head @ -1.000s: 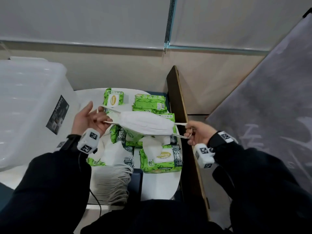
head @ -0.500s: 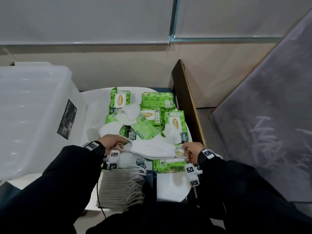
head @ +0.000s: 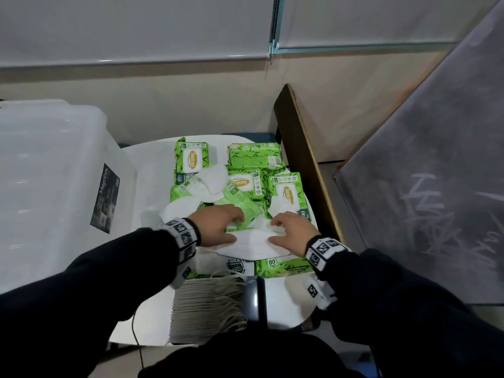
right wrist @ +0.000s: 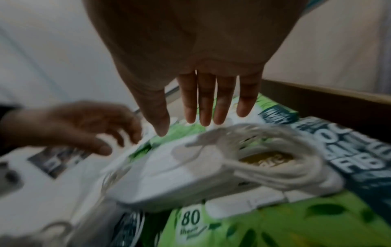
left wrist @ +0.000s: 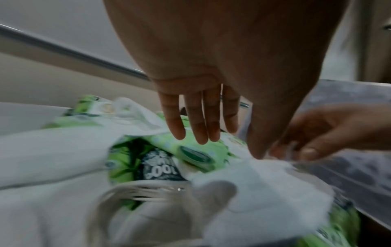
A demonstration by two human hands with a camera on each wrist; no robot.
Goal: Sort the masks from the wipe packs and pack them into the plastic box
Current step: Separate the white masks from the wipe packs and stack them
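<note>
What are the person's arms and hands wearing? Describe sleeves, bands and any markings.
Both arms wear dark long sleeves. The left hand and right hand are bare, without gloves. Each wrist carries a white band printed with black square tracking markers; a white marked block hangs below each.

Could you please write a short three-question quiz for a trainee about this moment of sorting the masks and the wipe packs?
1. True or false: both hands have straight, relaxed fingers over a flat white mask.
2. Multiple choice: the plastic box stands A) on the person's left, B) on the person's right, C) behind the brown board.
3. Fill in: the neat stack of masks lies nearest the person, and its ear loops point toward the person's ____ side.

Key:
1. True: the left hand and the right hand lie open at its two ends.
2. A.
3. Right.
</note>
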